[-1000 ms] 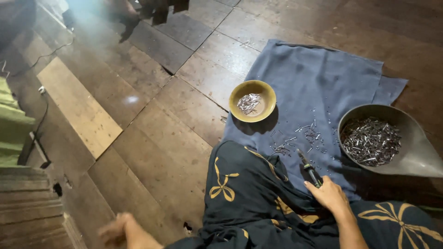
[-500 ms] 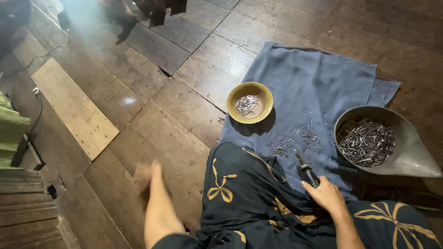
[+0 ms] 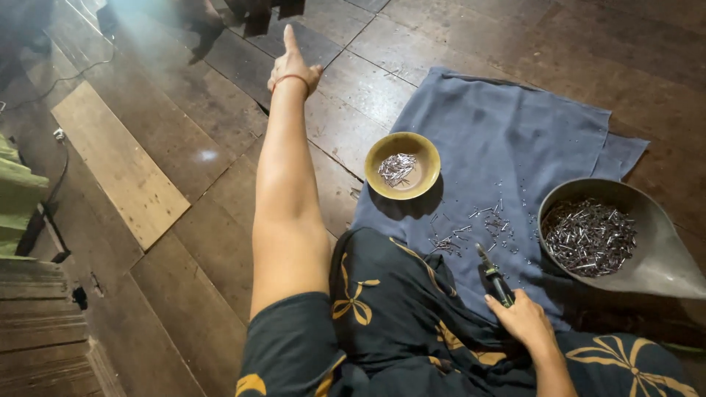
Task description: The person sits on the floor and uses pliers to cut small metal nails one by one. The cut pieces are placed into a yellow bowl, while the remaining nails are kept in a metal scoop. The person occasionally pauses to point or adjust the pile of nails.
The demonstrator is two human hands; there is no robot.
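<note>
Head view, the only one I have. The surface is a floor (image 3: 184, 140) of dark, worn wooden boards with visible seams; one paler plank (image 3: 121, 165) lies diagonally at left. A dull patch of light reflects off the boards near the middle left. At the far left edge I note a green fabric item (image 3: 18, 191), a dark cable (image 3: 62, 165) running along the boards, and what look like wooden steps (image 3: 44, 323) at the lower left. The top of the frame is dim, and I cannot identify the dark shapes there.

A blue cloth (image 3: 515, 147) is spread on the floor at right. On its left edge stands a yellow bowl (image 3: 403, 166) holding a small heap of short metal pieces. Loose metal pieces (image 3: 478, 224) are scattered on the cloth between that bowl and a grey scoop-shaped pan (image 3: 654, 242), which holds a much larger heap and sits on the cloth's right edge.

The left hand (image 3: 293, 70) is stretched far out over the bare boards, index finger extended, the other fingers curled in, holding nothing. The right hand (image 3: 523, 320) rests at the lap, over dark patterned fabric (image 3: 397, 316), its fingers closed around the handle of a small dark tool (image 3: 494, 273), whose tip points towards the scattered pieces.
</note>
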